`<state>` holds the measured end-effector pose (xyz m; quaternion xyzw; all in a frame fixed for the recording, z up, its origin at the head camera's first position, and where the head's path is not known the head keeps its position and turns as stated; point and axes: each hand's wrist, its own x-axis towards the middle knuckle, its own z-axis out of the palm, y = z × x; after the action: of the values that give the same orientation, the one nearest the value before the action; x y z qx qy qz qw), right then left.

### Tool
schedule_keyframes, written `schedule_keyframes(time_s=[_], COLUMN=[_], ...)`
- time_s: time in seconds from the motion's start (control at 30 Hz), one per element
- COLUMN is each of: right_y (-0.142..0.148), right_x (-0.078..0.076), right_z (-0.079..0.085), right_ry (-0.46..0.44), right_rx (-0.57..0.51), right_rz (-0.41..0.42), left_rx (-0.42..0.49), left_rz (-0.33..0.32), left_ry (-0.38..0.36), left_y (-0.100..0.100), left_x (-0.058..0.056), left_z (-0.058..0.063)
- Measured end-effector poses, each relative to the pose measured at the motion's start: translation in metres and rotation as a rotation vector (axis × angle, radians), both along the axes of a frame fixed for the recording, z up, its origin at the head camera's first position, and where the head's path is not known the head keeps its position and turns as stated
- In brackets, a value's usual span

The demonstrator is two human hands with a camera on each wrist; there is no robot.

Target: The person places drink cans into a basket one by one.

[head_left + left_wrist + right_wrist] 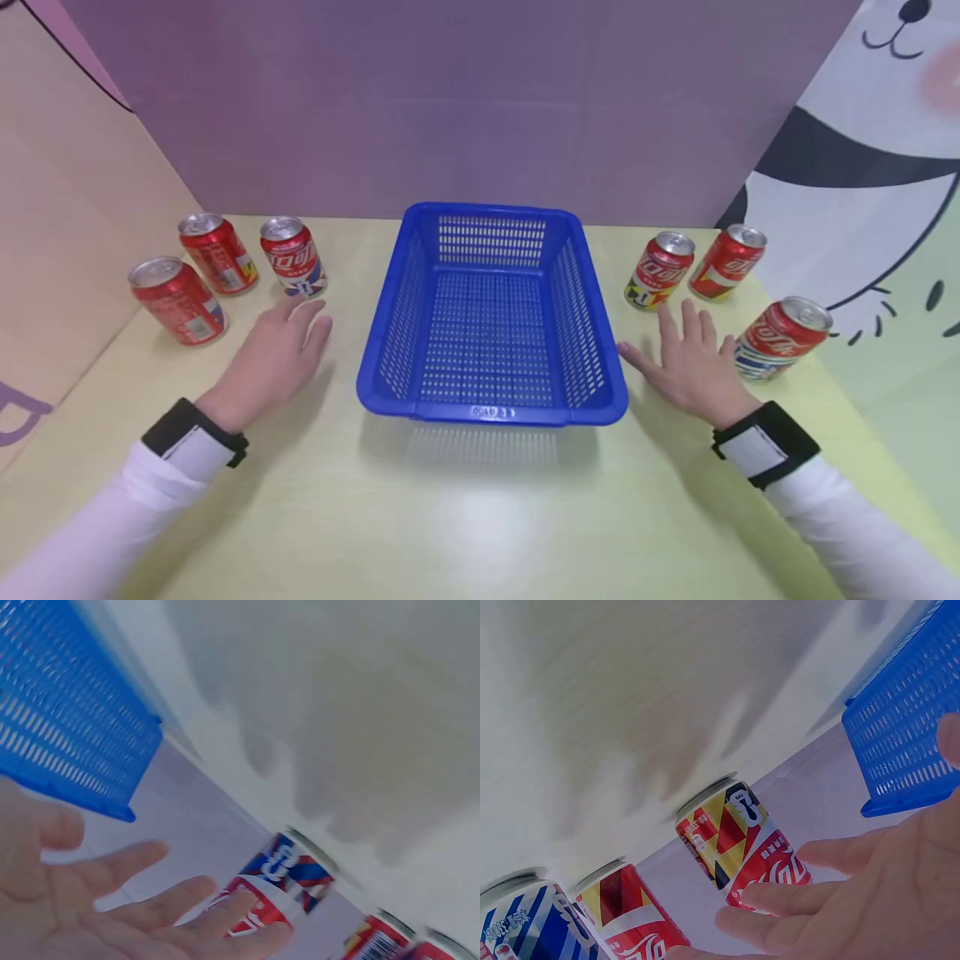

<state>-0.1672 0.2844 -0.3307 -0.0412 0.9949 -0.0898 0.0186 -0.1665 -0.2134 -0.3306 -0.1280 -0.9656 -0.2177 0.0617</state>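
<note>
My left hand (pixel 270 353), fingers extended, hovers just in front of a red soda can (pixel 294 258) with a blue-patterned base. In the left wrist view its fingertips overlap that can (pixel 274 881). On the other side, my right hand (pixel 697 367) is spread with nothing in it. Its fingers point at a red can with a yellow-black base (pixel 660 271), and its little finger is close to a blue-striped can (pixel 780 337). The right wrist view shows the yellow-black can (pixel 731 832) just beyond the fingertips. Between both hands stands a blue plastic basket (pixel 491 412), its bare mesh bottom showing.
Two more red cans, one at the back (pixel 217 254) and one nearer (pixel 178 302), stand at the left. Another can (pixel 727 262) is at the back right. A purple panel (pixel 487 108) rises behind the table (pixel 480 525), with printed panels on either side.
</note>
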Motion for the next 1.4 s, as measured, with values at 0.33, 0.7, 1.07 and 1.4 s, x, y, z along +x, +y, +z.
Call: schedule_keyframes(time_s=[0.33,0.7,1.07,1.4], right_y=[-0.002,-0.001,-0.001,0.005], right_x=[-0.005,-0.008,-0.014,-0.054], right_z=[0.002,-0.001,0.007,0.082], right_ry=[0.002,-0.023,0.008,0.136], right_rx=[-0.005,-0.01,0.022,-0.003], right_rz=[-0.014,-0.016,0.002,0.032], left_rx=[0.217,0.452,0.513,0.546], left_rz=[-0.033,-0.16,-0.101,-0.096], left_ry=[-0.023,-0.217,-0.241,-0.262], left_y=[0.035,0.064,0.071,0.073], left_x=[-0.02,-0.034,-0.032,-0.036], left_z=[0.033,0.02,0.016,0.009])
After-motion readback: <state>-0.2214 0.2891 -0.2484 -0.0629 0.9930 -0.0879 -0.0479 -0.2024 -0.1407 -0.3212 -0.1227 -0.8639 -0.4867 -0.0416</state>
